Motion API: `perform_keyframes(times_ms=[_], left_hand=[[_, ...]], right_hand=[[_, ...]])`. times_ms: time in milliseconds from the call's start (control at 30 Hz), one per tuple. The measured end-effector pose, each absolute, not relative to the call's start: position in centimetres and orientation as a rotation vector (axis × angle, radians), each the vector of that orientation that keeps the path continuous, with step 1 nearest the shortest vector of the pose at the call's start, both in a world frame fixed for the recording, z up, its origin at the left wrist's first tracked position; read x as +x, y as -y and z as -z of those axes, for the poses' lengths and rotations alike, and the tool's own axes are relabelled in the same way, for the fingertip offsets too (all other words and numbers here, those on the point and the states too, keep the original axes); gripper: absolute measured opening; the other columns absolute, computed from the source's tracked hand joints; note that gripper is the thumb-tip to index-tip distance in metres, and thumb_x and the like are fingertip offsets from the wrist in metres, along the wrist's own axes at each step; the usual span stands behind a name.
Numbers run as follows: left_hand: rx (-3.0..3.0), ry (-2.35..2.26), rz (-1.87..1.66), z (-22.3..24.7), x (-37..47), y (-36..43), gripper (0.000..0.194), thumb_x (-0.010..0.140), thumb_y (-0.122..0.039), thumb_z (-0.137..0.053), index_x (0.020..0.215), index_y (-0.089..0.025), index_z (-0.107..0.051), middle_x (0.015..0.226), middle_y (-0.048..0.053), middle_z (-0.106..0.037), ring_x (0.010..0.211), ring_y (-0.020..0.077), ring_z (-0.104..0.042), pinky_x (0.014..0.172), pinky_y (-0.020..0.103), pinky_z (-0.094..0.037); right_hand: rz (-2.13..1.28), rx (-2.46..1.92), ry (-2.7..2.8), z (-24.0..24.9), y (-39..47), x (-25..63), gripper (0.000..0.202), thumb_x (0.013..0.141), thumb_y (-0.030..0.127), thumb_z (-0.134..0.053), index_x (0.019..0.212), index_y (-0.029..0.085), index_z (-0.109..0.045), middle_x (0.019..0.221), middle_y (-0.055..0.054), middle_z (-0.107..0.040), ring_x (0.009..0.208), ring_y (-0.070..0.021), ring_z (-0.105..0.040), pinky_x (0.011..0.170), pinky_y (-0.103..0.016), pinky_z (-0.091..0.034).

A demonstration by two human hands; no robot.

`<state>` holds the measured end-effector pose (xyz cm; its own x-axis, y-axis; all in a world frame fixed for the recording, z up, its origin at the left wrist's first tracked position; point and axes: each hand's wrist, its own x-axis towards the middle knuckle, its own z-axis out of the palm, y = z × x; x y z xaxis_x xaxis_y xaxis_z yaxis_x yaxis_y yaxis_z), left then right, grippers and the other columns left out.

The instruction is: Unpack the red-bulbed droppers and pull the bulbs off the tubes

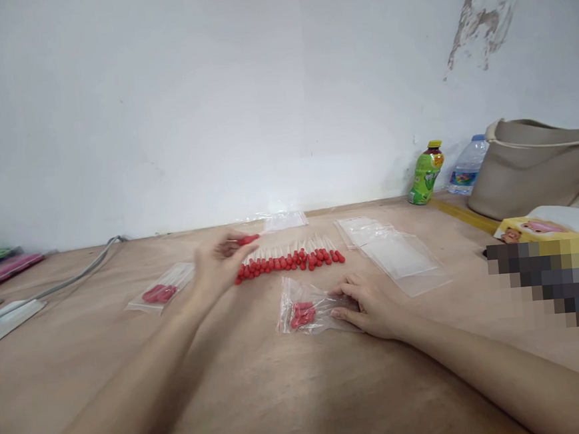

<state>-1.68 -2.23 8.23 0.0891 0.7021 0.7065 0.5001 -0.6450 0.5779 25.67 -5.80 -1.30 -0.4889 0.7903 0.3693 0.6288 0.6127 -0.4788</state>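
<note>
Pale wall [210, 103] backs a brown tabletop [263, 393] in the head view. Pinched between the left hand's [215, 263] thumb and fingers, a red piece [248, 239] juts out to the right, its long axis nearly level and running along the wall. Just below it lies a row of red-headed sticks [288, 262], heads toward the person, pale ends toward the wall. Fingers of the right hand [371, 307] rest on a clear bag [323, 306] containing red pieces; whether they grip the film, I cannot tell. Another bag [180, 276], left, also holds red pieces.
</note>
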Motion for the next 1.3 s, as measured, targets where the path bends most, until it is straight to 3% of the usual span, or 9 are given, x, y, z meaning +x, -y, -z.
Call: perform_keyframes(times_ms=[133,200,333,433,600,800,900,1033,1300], left_hand=[[2.688,-1.232,-1.31,-5.8,4.3,-0.1,0.007,0.08,-0.022,-0.054,0.079,-0.018,-0.06,0.082,0.002,-0.06,0.076,0.014,-0.058,0.069,0.026,-0.047],[2.999,-1.27,-0.967,-5.0,6.7,-1.6,0.013,0.083,-0.015,-0.046,0.082,-0.017,-0.059,0.084,0.004,-0.059,0.073,0.0133,-0.057,0.066,0.025,-0.045],[3.144,-1.292,-0.636,-4.2,9.5,-3.6,0.012,0.082,-0.014,-0.047,0.084,-0.016,-0.059,0.084,0.005,-0.059,0.072,0.0156,-0.057,0.061,0.025,-0.042],[3.115,-1.321,-0.609,-4.1,10.2,-4.4,0.008,0.08,-0.02,-0.053,0.08,-0.015,-0.06,0.08,0.006,-0.06,0.074,0.0186,-0.058,0.061,0.027,-0.042],[2.917,-1.298,-0.777,-5.3,8.8,-3.6,0.026,0.075,-0.04,-0.06,0.084,-0.016,-0.062,0.083,0.004,-0.064,0.082,0.0182,-0.058,0.07,0.027,-0.044],[2.423,-1.393,-1.231,-3.1,2.0,2.2,0.016,0.083,-0.029,-0.049,0.08,-0.017,-0.06,0.077,0.001,-0.06,0.068,0.0122,-0.052,0.063,0.024,-0.041],[2.296,-1.419,-1.132,-0.8,-0.8,5.2,0.016,0.082,-0.028,-0.05,0.076,-0.016,-0.059,0.071,0.001,-0.054,0.062,0.0112,-0.049,0.056,0.022,-0.039],[2.176,-1.275,-0.983,0.2,-1.1,7.0,0.017,0.081,-0.03,-0.053,0.084,-0.017,-0.065,0.082,0.003,-0.056,0.068,0.0117,-0.053,0.056,0.021,-0.04],[2.424,-0.968,-0.698,-1.6,0.6,7.1,0.045,0.077,-0.033,-0.06,0.121,-0.027,-0.051,0.113,0.005,-0.059,0.099,0.0186,-0.052,0.088,0.032,-0.039]], right_hand=[[-0.382,-1.108,2.27,1.1,5.9,25.6,0.026,0.079,0.034,-0.057,0.099,0.017,-0.059,0.091,-0.007,-0.055,0.086,-0.0188,-0.05,0.075,-0.032,-0.042],[-0.397,-1.109,2.262,1.0,5.9,25.6,0.025,0.078,0.033,-0.057,0.098,0.017,-0.059,0.092,-0.007,-0.055,0.086,-0.0188,-0.051,0.076,-0.032,-0.042],[-0.393,-1.093,2.256,1.0,5.9,25.6,0.025,0.078,0.032,-0.058,0.098,0.017,-0.059,0.094,-0.008,-0.055,0.09,-0.0197,-0.051,0.078,-0.034,-0.042],[-0.39,-1.084,2.259,1.0,5.9,25.6,0.025,0.078,0.032,-0.058,0.099,0.018,-0.059,0.094,-0.007,-0.055,0.09,-0.0197,-0.051,0.079,-0.034,-0.042],[-0.385,-1.105,2.269,1.1,5.8,25.6,0.027,0.078,0.032,-0.058,0.1,0.017,-0.059,0.092,-0.008,-0.054,0.088,-0.0198,-0.05,0.078,-0.034,-0.042],[-0.372,-1.078,2.293,1.3,5.6,25.8,0.027,0.08,0.035,-0.056,0.1,0.017,-0.059,0.091,-0.007,-0.054,0.085,-0.0184,-0.05,0.074,-0.032,-0.042],[-0.387,-1.063,2.309,1.0,5.6,25.8,0.028,0.08,0.036,-0.056,0.1,0.018,-0.06,0.09,-0.007,-0.054,0.082,-0.0173,-0.051,0.072,-0.03,-0.042],[-0.414,-1.069,2.321,0.4,5.8,25.7,0.026,0.08,0.035,-0.055,0.098,0.018,-0.061,0.085,-0.006,-0.055,0.078,-0.0162,-0.052,0.069,-0.028,-0.042],[-0.34,-1.042,2.297,1.1,5.7,25.5,0.024,0.08,0.035,-0.054,0.094,0.017,-0.063,0.082,-0.006,-0.054,0.077,-0.016,-0.051,0.068,-0.028,-0.042]])
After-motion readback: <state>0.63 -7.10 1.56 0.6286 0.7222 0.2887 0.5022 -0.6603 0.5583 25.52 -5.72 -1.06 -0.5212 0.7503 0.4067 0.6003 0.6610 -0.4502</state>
